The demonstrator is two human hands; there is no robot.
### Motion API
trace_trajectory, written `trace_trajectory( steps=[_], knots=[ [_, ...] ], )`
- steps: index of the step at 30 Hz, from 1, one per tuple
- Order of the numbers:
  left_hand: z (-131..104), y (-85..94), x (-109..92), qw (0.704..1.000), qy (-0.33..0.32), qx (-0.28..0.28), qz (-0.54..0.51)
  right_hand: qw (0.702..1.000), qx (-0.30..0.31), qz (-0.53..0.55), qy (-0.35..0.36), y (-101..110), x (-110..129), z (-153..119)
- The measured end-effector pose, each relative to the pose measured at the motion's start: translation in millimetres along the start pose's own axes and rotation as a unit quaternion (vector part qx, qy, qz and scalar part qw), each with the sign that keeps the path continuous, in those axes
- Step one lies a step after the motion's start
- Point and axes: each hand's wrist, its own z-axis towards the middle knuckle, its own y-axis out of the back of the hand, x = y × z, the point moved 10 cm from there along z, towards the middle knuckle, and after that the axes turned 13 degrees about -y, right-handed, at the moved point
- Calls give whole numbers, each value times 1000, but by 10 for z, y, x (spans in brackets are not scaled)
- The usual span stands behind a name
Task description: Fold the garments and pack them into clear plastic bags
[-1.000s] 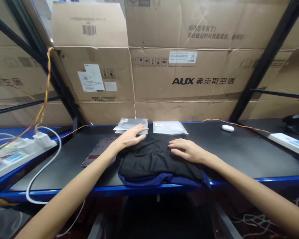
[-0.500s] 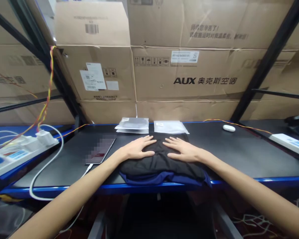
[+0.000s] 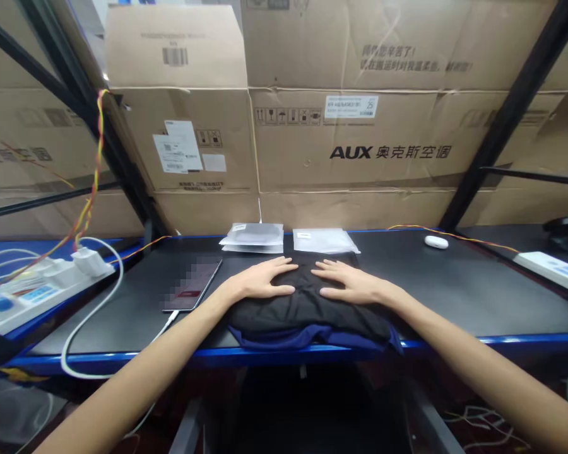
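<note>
At the worktop's (image 3: 454, 296) near edge, head view: black cloth (image 3: 312, 315), creased, lying flat with blue cloth (image 3: 284, 338) showing beneath its front and reaching the blue rim.
Left hand (image 3: 267, 279): mine rests palm down on the black cloth's left part, open, fingers a little spread, gripping nothing.
Right hand (image 3: 348, 282): mine lies the same way on its right part, open, apart from my left.
Plastic packets (image 3: 253, 236): stacked behind my left hand, near the back edge; another packet (image 3: 324, 241) lies to their right, just behind the cloth.
Phone (image 3: 194, 287): left of the cloth, beside my left forearm, white cable (image 3: 173, 317) plugged in.
White case (image 3: 436, 242): well to the right, near the back.
Cardboard (image 3: 383, 170): upright behind everything, printed "AUX".
</note>
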Motion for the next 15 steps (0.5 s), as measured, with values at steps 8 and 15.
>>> trace_trajectory(
  steps=[8,15],
  knots=[
    [113,228,301,989,49,-138,-30,974,-218,48,30,456,-222,42],
    [196,183,484,988,40,-144,24,943,-314,-17,-106,625,-842,88]
  ],
)
